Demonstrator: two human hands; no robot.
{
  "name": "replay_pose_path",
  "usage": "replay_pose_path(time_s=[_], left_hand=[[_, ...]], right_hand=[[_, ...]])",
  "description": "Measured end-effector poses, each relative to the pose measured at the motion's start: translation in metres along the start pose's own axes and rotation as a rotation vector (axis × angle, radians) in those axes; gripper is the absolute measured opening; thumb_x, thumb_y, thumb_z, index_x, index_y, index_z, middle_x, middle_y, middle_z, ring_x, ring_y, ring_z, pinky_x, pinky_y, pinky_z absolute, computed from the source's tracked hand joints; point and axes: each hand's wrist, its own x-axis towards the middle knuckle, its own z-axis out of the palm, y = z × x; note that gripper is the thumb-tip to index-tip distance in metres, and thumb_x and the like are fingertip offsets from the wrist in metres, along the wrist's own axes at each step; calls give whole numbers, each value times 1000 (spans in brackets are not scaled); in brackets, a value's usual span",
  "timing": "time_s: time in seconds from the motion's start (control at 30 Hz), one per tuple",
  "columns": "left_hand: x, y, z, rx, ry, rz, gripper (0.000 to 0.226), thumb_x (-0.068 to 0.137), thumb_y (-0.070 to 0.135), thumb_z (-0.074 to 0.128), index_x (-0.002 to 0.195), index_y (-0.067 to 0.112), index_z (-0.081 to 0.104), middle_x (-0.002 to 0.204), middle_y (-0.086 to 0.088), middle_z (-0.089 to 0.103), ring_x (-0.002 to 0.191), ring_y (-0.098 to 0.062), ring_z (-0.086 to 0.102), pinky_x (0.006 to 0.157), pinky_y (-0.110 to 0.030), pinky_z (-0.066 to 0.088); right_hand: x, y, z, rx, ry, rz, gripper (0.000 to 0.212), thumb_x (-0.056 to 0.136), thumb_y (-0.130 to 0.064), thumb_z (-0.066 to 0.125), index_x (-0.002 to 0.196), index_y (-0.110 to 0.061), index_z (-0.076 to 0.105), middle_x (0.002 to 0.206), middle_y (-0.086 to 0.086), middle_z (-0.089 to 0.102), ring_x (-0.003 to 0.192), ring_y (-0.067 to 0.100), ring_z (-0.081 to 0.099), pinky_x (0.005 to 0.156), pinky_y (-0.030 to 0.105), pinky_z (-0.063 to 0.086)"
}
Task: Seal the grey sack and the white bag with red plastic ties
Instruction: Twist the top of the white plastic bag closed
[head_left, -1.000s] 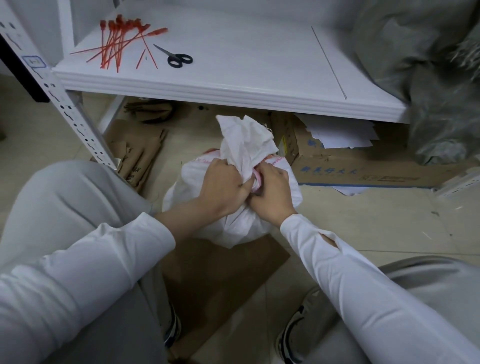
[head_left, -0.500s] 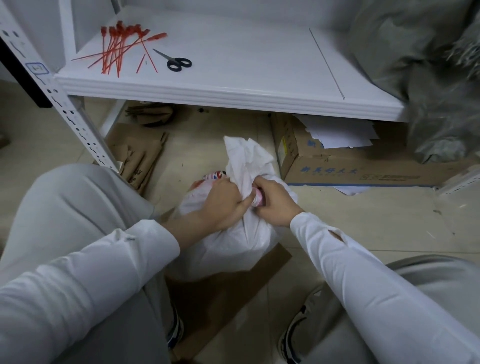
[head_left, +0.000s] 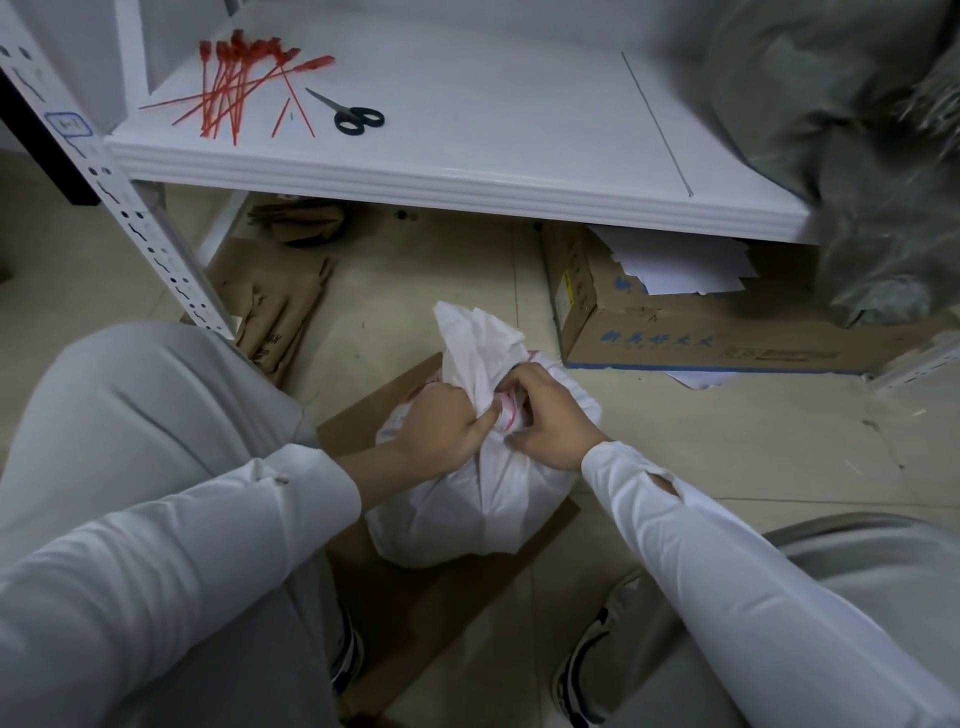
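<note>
Here both hands, left hand (head_left: 441, 431) and right hand (head_left: 550, 421), are gripping the gathered neck of the white bag (head_left: 467, 509) sitting on cardboard (head_left: 431, 613).

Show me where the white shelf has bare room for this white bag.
The white shelf is bare across its middle, between the black-handled scissors and the crumpled grey sack at its right end. Its left end is crowded with loose red plastic ties.

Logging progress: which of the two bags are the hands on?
The white bag on the floor; left hand and right hand grip its neck. The grey sack sits untouched, far right.
</note>
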Motion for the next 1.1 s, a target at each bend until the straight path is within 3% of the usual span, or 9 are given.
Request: replay_pose_path(time_s=[0.13, 0.23, 0.3, 0.43, 0.57, 0.77, 0.83, 0.97, 1.1], left_hand=[[3, 21, -7, 479, 7, 62, 51, 98, 48, 34, 89, 9, 66, 85, -8, 67, 83, -20, 59, 93, -37, 41], [12, 21, -18, 636, -107, -113, 56, 97, 55, 28, 91, 12, 63, 95, -8, 66, 95, -25, 59, 95, -41, 36], [13, 14, -19, 505, -151, -175, 56, 98, 54, 27, 100, 11, 63, 101, -9, 66, 97, -27, 60, 93, -39, 41], [13, 15, -12, -132, -268, -361, 45, 102, 38, 36, 131, 8, 53, 127, -13, 59, 114, -28, 54, 94, -32, 40], [15, 6, -7, -365, -80, -470, 43, 92, 37, 58, 123, 8, 61, 119, -8, 64, 110, -25, 59, 98, -39, 46], [10, 9, -5, -409, 109, -272, 36, 86, 20, 67, 120, 8, 62, 118, -6, 66, 110, -21, 60, 92, -26, 45], [9, 6, -2, -427, 80, -168, 43, 89, 22, 64, 129, 11, 54, 125, 0, 60, 117, -17, 54, 98, -26, 42], [5, 1, -1, -411, -55, 1, 44, 95, 25, 56, 136, 13, 47, 126, 10, 54, 116, -2, 49, 91, -2, 35], [6, -12, 1, -356, -136, 203, 36, 96, 21, 55, 130, 8, 54, 123, 0, 62, 115, -8, 56, 96, -20, 44]], right_hand=[[2, 4, 3, 67, 1, -2, 39, 71, 4, 66, 105, -13, 57, 101, 1, 58, 95, 19, 57, 85, 28, 46], [5, 3, 8, 62, -2, -26, 39, 71, 2, 65, 105, -14, 58, 103, 2, 63, 97, 20, 60, 88, 31, 49], [6, 1, 11, 61, -2, -26, 42, 72, 3, 65, 110, -13, 59, 107, 4, 64, 100, 20, 60, 90, 29, 48], [7, 0, 11, 75, 9, -33, 45, 71, 4, 66, 113, -11, 61, 111, 7, 65, 103, 22, 60, 93, 31, 48], [9, -3, 12, 80, 30, -68, 42, 71, 2, 71, 111, -9, 63, 111, 7, 62, 105, 21, 58, 94, 29, 46], [11, 4, 9, 318, 41, 118, 65, 62, -18, 77, 116, -26, 43, 116, 3, 59, 111, 19, 60, 98, 41, 50], [11, 8, 5, 412, 0, 216, 79, 59, -15, 77, 122, -24, 31, 126, 5, 57, 120, 18, 57, 104, 40, 47], [12, 21, 2, 316, -62, 291, 92, 52, -28, 77, 132, -18, 32, 126, 2, 59, 120, 17, 57, 103, 41, 48], [6, 32, 3, 286, -83, 324, 97, 47, -38, 70, 137, -11, 44, 119, 3, 63, 115, 17, 59, 101, 37, 49]])
